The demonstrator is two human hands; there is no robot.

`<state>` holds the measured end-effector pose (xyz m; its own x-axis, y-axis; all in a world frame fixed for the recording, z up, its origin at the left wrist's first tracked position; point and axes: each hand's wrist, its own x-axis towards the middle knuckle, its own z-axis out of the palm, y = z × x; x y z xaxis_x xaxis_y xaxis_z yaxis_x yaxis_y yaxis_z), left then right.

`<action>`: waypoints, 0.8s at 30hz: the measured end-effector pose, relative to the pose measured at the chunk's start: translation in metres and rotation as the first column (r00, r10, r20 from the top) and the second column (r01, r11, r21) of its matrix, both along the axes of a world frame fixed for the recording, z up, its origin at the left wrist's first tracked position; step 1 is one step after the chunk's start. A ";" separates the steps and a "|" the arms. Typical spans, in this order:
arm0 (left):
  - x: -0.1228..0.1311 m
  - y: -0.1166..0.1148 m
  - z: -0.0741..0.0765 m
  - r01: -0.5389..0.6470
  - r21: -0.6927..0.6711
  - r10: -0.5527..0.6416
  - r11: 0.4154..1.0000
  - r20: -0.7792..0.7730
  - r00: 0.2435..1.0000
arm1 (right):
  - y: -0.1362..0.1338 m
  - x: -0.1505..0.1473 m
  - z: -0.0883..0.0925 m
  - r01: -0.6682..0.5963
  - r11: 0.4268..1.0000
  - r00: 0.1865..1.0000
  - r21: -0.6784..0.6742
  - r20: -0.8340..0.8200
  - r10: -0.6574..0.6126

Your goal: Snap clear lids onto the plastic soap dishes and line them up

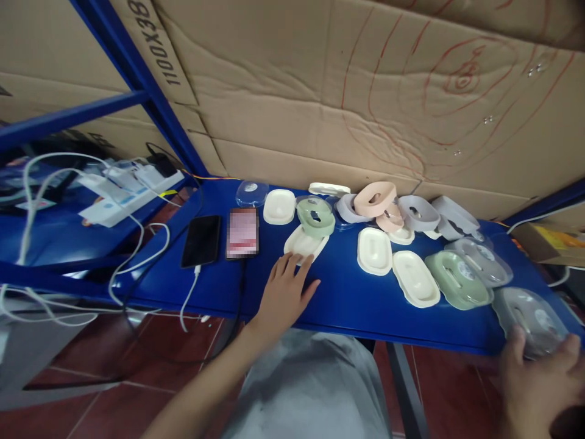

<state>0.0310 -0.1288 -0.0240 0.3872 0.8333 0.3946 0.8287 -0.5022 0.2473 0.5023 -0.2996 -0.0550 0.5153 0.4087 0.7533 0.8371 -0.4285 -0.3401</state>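
My left hand (284,292) lies with its fingers outstretched on the near edge of a cream oval tray (304,244). A green oval ring-shaped piece (317,221) with a slot in its base rests over the far end of that tray. At the right edge of the table, my right hand (542,381) grips a grey oval box with a clear lid (532,314), thumb and fingers at its near sides. Beside that box sit a green lidded box (457,277) and another grey lidded box (487,259).
Cream trays (375,251) lie on the blue table (338,305). Behind them are grey pieces (418,213) and a pink piece (375,198). Left are a clear lid (252,194), two phones (201,241) with cables, and a power strip (132,195). Cardboard (274,91) stands behind.
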 end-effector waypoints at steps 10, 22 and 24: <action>-0.027 -0.024 -0.005 0.184 0.023 -0.185 0.983 0.224 0.957 | 0.099 -0.168 0.047 -0.724 0.613 0.631 -0.315 0.056 0.774; -0.040 -0.026 -0.005 0.307 -0.151 -0.240 0.940 0.349 0.906 | 0.205 -0.243 0.062 -0.769 0.351 0.504 -0.534 -0.168 0.847; -0.038 -0.026 -0.008 0.283 -0.141 -0.216 0.949 0.364 0.906 | 0.193 -0.232 0.065 -0.814 0.336 0.467 -0.473 -0.191 0.864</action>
